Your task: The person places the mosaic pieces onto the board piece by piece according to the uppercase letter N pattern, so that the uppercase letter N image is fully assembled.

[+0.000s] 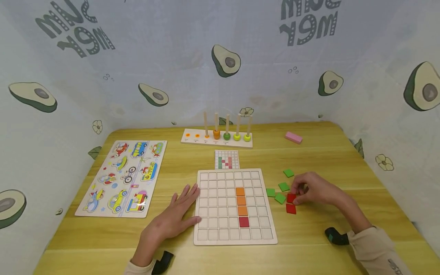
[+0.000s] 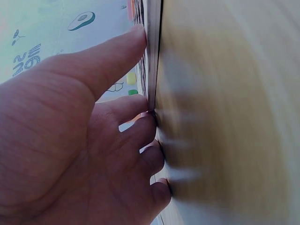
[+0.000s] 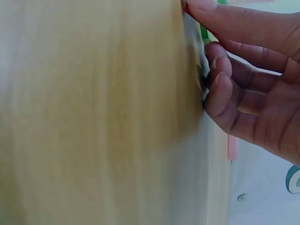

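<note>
A white wooden grid board (image 1: pixel 213 212) lies at the middle of the table. In its cells sit several orange tiles (image 1: pixel 242 200) in a column, with a crimson tile (image 1: pixel 244 222) below them. My left hand (image 1: pixel 172 217) is spread flat beside it, thumb and fingertips against the board's left edge. To the right of the board, my right hand (image 1: pixel 314 189) pinches a red tile (image 1: pixel 291 198) between thumb and forefinger, low at the tabletop. Another red tile (image 1: pixel 291 208) lies just in front of it. Several green tiles (image 1: pixel 280 198) are scattered between the board and this hand.
A small pattern card (image 1: pixel 227 159) touches the board's far edge. Behind it stands a peg counter (image 1: pixel 216 139) with coloured beads. The vehicle picture puzzle (image 1: pixel 120 179) lies at the left, and a pink block (image 1: pixel 293 138) at the back right. Avocado-print cloth (image 1: pixel 192 76) hangs around the table.
</note>
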The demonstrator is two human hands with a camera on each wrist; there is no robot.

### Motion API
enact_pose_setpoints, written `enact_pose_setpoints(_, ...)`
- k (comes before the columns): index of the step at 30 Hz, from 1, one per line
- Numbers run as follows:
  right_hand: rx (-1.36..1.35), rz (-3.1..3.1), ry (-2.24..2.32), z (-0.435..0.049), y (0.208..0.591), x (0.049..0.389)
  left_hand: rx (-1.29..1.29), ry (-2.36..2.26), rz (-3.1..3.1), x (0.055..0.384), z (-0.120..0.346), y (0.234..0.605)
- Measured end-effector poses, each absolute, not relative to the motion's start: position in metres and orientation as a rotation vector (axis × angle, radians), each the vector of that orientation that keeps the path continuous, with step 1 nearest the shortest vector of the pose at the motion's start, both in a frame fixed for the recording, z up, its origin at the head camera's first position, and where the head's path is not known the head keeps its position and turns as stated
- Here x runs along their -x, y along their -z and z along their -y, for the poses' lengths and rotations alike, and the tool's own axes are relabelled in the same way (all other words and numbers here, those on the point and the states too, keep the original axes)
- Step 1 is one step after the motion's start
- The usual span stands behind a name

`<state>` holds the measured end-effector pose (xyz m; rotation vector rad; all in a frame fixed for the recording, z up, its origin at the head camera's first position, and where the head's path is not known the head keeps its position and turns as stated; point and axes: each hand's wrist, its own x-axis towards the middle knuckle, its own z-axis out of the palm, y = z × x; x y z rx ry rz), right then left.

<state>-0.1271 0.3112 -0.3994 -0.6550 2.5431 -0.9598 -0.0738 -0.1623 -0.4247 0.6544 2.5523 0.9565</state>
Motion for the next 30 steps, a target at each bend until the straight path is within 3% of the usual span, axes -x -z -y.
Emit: enact_pose_setpoints(30, 0.754, -2.516, 0.996, -0.301, 0.374, 0.142, -0.639, -0.953, -2.558, 0.074, 0.162, 0.427)
